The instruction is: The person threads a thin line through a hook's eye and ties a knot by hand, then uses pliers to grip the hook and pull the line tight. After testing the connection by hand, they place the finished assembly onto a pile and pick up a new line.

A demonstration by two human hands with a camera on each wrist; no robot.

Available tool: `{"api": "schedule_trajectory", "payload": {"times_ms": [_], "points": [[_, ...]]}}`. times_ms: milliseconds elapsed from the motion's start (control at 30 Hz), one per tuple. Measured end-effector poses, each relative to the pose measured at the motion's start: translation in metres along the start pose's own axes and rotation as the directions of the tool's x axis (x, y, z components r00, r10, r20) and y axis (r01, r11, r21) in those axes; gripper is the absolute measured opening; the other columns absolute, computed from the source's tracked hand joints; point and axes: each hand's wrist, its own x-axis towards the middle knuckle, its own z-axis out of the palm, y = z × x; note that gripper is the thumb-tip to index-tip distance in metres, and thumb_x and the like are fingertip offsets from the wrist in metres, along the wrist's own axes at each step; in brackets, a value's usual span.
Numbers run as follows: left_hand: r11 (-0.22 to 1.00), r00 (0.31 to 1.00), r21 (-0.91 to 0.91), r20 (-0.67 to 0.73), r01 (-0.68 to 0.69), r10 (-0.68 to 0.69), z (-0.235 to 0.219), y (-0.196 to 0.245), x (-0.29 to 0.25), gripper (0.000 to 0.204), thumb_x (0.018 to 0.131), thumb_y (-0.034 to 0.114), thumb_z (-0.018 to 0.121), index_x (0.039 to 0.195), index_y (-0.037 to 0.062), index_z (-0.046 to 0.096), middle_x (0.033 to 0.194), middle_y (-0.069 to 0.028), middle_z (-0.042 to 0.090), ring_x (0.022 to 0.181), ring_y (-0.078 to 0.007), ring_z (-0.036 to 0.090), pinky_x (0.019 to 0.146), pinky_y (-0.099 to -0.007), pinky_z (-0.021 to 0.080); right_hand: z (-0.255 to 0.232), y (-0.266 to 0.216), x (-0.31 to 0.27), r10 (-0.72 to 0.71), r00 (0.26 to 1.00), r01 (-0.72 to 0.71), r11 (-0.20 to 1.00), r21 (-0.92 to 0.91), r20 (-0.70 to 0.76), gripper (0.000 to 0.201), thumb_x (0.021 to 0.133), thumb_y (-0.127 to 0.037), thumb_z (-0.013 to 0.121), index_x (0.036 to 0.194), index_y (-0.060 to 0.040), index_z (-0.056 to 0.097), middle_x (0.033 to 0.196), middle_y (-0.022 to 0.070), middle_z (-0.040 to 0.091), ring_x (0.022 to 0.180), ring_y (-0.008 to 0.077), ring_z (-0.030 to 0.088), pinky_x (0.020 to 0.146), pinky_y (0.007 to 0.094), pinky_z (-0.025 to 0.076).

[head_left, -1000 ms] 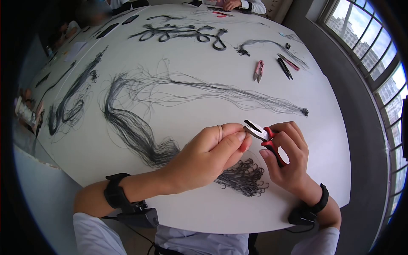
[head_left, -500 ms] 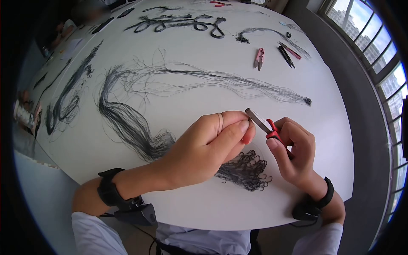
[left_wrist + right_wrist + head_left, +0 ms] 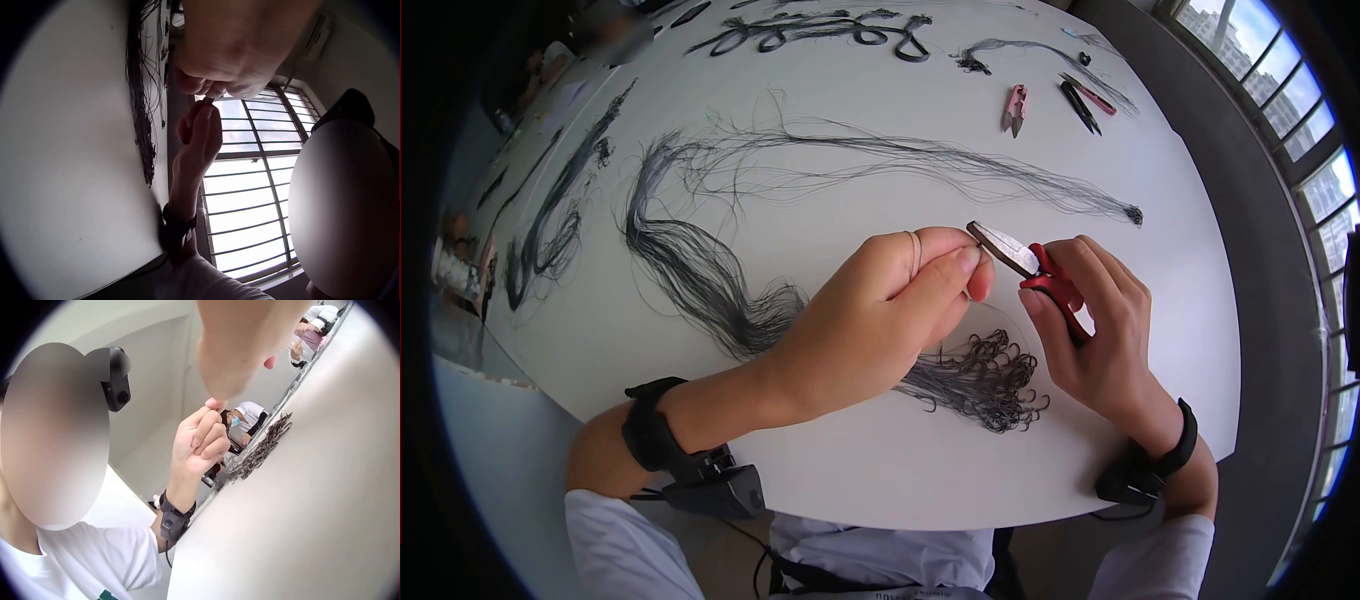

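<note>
In the head view the left hand (image 3: pixel 880 325) has thumb and index finger pinched together on a small dark thing, mostly hidden. Red-handled pliers (image 3: pixel 1008 252) are gripped in the right hand (image 3: pixel 1105 325), their jaws together and their tip at the left fingertips. Under the left hand lies a bundle of dark strands (image 3: pixel 690 270); its curled, hook-like ends (image 3: pixel 995 385) fan out between the hands. Both wrist views show the fingertips meeting: left hand (image 3: pixel 240 47) above right hand (image 3: pixel 200 134), and right hand (image 3: pixel 244 347) above left hand (image 3: pixel 203 440).
Pink snips (image 3: pixel 1015 110) and black snips (image 3: pixel 1081 108) lie beyond the right hand, beside another pink-handled tool (image 3: pixel 1100 98). More dark strand bundles (image 3: pixel 820 35) lie at the far side and left (image 3: pixel 565 190). Barred windows (image 3: pixel 1260 60) stand at right.
The pliers' jaws, apart a second ago, are now together at the left fingertips. The head view has shifted, so the table items and both hands appear higher in it.
</note>
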Motion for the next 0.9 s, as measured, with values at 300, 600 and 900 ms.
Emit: {"api": "schedule_trajectory", "payload": {"times_ms": [300,600,900], "points": [[0.996,0.997,-0.051,-0.025,0.073,-0.074,-0.001,-0.005,0.003,0.025,0.098,0.024,0.034,0.082,0.0065,0.045,0.048,0.0086,0.027,0.040,-0.0006,0.017,0.036,-0.0190,0.015,-0.001,0.013,0.003,0.121,0.981,-0.155,0.961,0.229,0.153,0.019,0.079,-0.016,0.065,0.084,0.0009,0.057,0.065,0.0082,0.053,0.053,0.0185,0.047,0.048,0.0288,0.037],[0.988,0.992,-0.120,-0.070,0.099,-0.108,0.002,-0.006,0.006,0.025,0.097,0.025,0.036,0.082,0.0071,0.045,0.047,0.0094,0.025,0.038,-0.0011,0.014,0.034,-0.0195,0.014,0.012,0.027,0.001,-0.088,0.995,0.090,0.995,0.040,-0.041,0.026,0.087,-0.023,0.060,0.085,0.0021,0.057,0.059,-0.0008,0.040,0.057,0.0052,0.036,0.047,0.0239,0.028],[0.977,0.992,-0.184,-0.045,0.109,-0.119,0.002,-0.009,0.006,0.024,0.096,0.025,0.036,0.081,0.0082,0.045,0.047,0.0101,0.025,0.038,-0.0014,0.014,0.034,-0.0194,0.013,0.010,0.026,-0.001,0.190,0.972,-0.223,0.934,0.280,0.141,0.030,0.087,-0.028,0.059,0.083,0.0016,0.059,0.059,-0.0032,0.041,0.056,0.0051,0.034,0.049,0.0225,0.027]]}}
